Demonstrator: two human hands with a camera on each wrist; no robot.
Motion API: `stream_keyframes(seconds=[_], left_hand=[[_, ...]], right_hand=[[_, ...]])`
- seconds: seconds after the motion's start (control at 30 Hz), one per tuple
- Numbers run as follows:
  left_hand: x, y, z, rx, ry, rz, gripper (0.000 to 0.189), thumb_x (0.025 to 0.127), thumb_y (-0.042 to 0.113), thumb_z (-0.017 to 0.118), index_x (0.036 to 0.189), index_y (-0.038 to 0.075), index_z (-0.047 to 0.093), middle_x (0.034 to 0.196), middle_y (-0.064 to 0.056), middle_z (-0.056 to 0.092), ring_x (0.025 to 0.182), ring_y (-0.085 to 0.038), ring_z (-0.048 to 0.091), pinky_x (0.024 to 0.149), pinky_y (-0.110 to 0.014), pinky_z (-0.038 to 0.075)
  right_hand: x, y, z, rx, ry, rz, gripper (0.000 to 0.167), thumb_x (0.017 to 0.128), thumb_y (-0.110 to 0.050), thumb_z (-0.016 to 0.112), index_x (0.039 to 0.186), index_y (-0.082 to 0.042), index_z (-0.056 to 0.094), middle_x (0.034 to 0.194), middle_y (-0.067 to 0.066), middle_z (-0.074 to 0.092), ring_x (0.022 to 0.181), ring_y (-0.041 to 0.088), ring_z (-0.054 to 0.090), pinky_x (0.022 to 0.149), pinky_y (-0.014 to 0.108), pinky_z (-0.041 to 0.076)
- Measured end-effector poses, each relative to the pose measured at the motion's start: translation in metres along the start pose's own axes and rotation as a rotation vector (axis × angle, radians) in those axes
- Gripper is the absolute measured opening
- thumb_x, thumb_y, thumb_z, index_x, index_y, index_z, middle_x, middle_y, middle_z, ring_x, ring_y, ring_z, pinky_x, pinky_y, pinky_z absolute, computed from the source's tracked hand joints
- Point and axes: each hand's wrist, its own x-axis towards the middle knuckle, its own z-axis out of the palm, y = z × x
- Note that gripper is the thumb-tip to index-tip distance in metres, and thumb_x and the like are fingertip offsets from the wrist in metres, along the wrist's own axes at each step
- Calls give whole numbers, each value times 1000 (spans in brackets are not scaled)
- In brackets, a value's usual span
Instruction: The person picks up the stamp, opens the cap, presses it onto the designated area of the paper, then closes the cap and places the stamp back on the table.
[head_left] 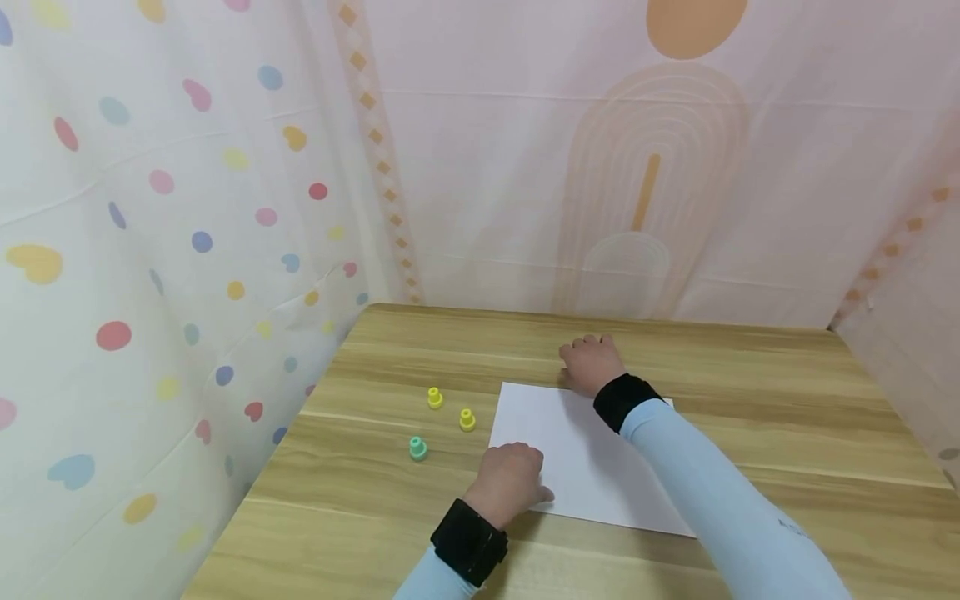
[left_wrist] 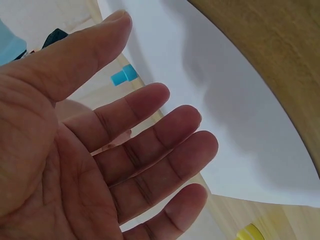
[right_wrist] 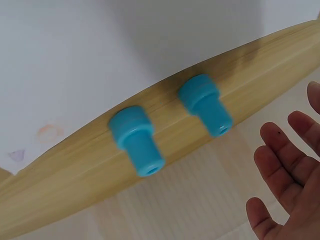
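A: Where is the sheet (head_left: 592, 467), and what are my hands doing?

B: It lies flat on the table (head_left: 750, 392); your left hand (head_left: 510, 479) is at its near left corner and your right hand (head_left: 592, 365) at its far edge; both wrist views show the fingers spread and loose, gripping nothing; whether the palms press the sheet I cannot tell

A: How will it handle?

B: I judge it very light, thin and limp; it should slide easily on the smooth wood and crease if pinched hard; take it by an edge or corner, or hold it down with flat fingers

A: Any writing?

B: None that reads; only faint pink and purple marks (right_wrist: 49, 132) near one corner; the two blue stamps (right_wrist: 137, 140), two yellow stamps (head_left: 435, 397) and green stamp (head_left: 417, 448) beside it carry no label I can see
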Motion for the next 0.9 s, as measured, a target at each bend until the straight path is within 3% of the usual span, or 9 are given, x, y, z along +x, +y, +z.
stream_keyframes(seconds=[0.17, 0.43, 0.73, 0.9], left_hand=[[-2, -1, -1, -22, -18, -11, 31, 78, 39, 84, 84, 11, 71, 67, 3, 56, 62, -14, 50, 61, -32, 47], [-5, -6, 1, -34, -15, -21, 32, 78, 39, 84, 85, 10, 71, 66, 3, 55, 62, -14, 50, 61, -32, 47], [-8, -21, 4, -62, 15, -76, 30, 78, 37, 83, 83, 10, 70, 68, 2, 57, 62, -14, 52, 58, -33, 48], [-12, -31, 1, -127, 24, -112, 30, 78, 35, 84, 85, 9, 69, 71, 1, 60, 63, -15, 53, 59, -34, 48]], right_hand=[[7, -18, 5, -9, -11, -45, 26, 95, -31, 68, 113, -12, 67, 106, 7, 69, 103, 29, 61, 90, 48, 42], [11, -43, 6, 10, 0, -111, 23, 94, -30, 68, 110, -12, 67, 104, 6, 68, 101, 28, 61, 93, 49, 43], [13, -57, 10, 15, -25, -135, 27, 95, -35, 67, 113, -14, 66, 102, 5, 68, 100, 27, 62, 93, 48, 44], [15, -66, 13, 33, -47, -143, 29, 96, -36, 65, 117, -15, 66, 105, 5, 69, 100, 27, 63, 92, 48, 45]])
